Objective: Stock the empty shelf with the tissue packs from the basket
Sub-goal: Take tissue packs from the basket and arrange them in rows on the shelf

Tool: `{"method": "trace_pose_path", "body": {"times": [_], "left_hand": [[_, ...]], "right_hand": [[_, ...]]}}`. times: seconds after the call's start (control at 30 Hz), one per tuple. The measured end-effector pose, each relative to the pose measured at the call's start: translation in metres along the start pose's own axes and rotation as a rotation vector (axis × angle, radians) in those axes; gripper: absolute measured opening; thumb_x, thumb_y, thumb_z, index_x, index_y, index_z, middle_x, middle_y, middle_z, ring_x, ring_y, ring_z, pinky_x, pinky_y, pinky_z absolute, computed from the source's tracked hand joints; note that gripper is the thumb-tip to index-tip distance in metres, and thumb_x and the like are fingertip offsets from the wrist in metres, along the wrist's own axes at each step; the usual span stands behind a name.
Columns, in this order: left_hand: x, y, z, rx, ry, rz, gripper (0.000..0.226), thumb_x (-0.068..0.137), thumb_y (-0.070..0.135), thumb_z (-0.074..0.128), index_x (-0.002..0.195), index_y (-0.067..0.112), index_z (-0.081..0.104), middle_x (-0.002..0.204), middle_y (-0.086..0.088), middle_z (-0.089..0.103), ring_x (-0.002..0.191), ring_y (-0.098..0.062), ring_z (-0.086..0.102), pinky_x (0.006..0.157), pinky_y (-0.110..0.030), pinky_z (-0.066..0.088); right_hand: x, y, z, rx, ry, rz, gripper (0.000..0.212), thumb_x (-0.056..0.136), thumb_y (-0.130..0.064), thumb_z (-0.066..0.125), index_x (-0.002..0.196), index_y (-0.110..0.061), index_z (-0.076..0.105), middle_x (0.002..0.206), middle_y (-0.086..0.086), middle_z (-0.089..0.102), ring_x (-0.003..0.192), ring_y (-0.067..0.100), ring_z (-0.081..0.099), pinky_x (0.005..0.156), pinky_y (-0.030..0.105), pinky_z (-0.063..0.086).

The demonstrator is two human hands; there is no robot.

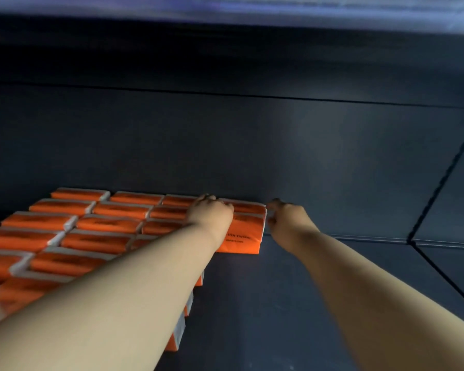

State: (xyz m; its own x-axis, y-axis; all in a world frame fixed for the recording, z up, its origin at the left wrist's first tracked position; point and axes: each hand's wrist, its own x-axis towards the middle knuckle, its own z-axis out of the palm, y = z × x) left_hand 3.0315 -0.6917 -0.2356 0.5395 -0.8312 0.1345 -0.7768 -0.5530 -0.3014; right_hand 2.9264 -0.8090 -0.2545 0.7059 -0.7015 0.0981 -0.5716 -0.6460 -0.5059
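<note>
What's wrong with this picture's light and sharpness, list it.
Head view: dim, the shelf darkest up high. Head view: a pale sheen on the back wall. Head view: packs, left hand and right hand are soft with blur, print barely legible. Head view: the wide lens seems to bend the shelf seams.

Reaching far forward on both sides: left hand knuckles up, fingers curled under; right hand just beside, fingers bent leftward.
</note>
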Motion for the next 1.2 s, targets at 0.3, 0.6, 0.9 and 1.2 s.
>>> {"method": "trace_pose_path", "body": {"times": [0.3,0.6,0.9,1.2], "left_hand": [[0.005,0.001,0.015,-0.098,-0.069,-0.004,0.051,0.095,0.007,0.03,0.146,0.016,0.026,0.152,-0.006,0.025,0.139,-0.027,0.026,0.11,-0.038,0.028],[0.011,0.003,0.019,-0.213,-0.097,-0.056,0.048,0.103,0.018,0.015,0.149,0.007,0.016,0.158,-0.008,0.01,0.145,-0.02,0.01,0.115,-0.029,0.008],[-0.006,0.002,0.007,-0.054,-0.136,-0.007,0.058,0.097,0.016,0.023,0.15,0.013,0.0,0.159,-0.004,0.0,0.145,-0.019,0.002,0.117,-0.032,0.001],[-0.083,0.004,-0.017,-0.227,-0.094,0.043,0.064,0.097,0.038,0.037,0.15,0.021,0.005,0.159,0.001,0.0,0.145,-0.016,-0.001,0.117,-0.031,0.002]], "right_hand": [[-0.004,-0.007,0.007,-0.019,-0.019,0.037,0.044,0.084,-0.003,0.039,0.125,-0.016,0.049,0.108,0.012,0.06,0.088,0.03,0.062,0.069,0.034,0.054],[0.002,-0.015,0.015,0.101,-0.066,0.09,0.061,0.084,-0.001,0.038,0.141,-0.021,0.037,0.123,0.012,0.058,0.104,0.03,0.059,0.071,0.026,0.045],[-0.014,-0.016,0.008,-0.008,-0.072,0.036,0.06,0.082,-0.002,0.038,0.139,-0.022,0.037,0.124,0.012,0.055,0.1,0.032,0.06,0.075,0.035,0.051],[-0.078,-0.033,-0.02,-0.174,-0.11,-0.08,0.074,0.083,-0.001,0.043,0.147,-0.03,0.023,0.153,-0.002,0.027,0.13,0.025,0.043,0.096,0.036,0.048]]}}
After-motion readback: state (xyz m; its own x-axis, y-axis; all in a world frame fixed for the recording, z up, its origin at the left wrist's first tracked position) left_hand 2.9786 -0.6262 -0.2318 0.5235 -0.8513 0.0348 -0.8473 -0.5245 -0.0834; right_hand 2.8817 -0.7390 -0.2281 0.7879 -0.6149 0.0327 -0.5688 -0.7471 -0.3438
